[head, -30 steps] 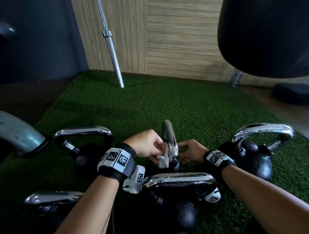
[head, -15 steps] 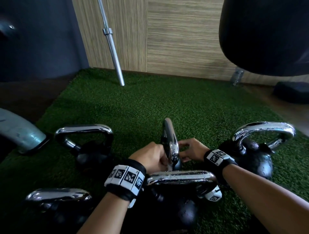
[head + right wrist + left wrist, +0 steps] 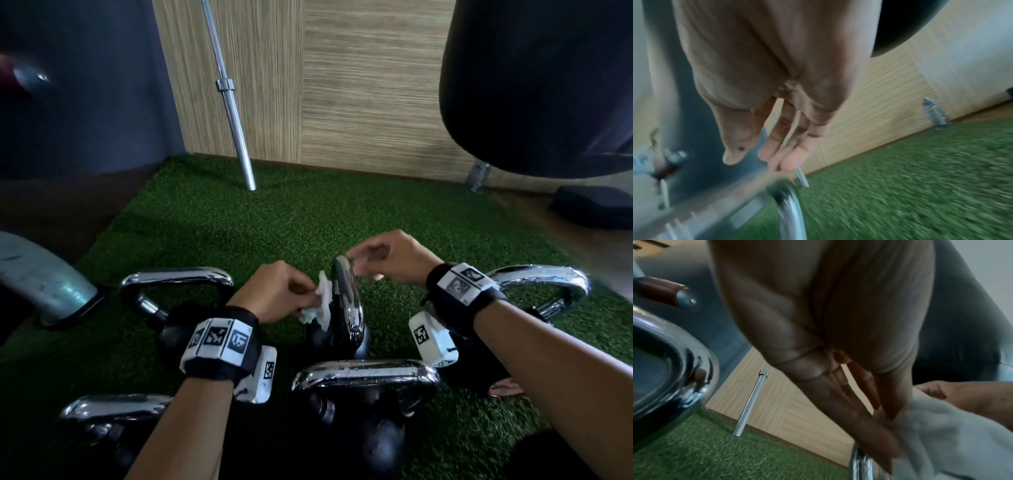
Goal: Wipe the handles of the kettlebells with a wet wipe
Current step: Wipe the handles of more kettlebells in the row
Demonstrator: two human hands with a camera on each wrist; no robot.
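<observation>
A patch of green artificial turf (image 3: 239,222) lies before a wood-panelled wall (image 3: 359,85), with a steel barbell (image 3: 233,102) leaning against it. Several black kettlebells with chrome handles stand on the turf. The left hand (image 3: 277,294) pinches a crumpled white wet wipe (image 3: 322,305) between thumb and fingers, and the wipe is pressed against the left side of the middle kettlebell's handle (image 3: 349,301), which stands edge-on just beyond the fingertips. The right hand (image 3: 390,255), blurred, hovers over the top of that same handle on the far side from the wipe, fingers loosely spread and holding nothing. A nearer kettlebell handle (image 3: 363,375) sits just below both wrists, between the forearms.
</observation>
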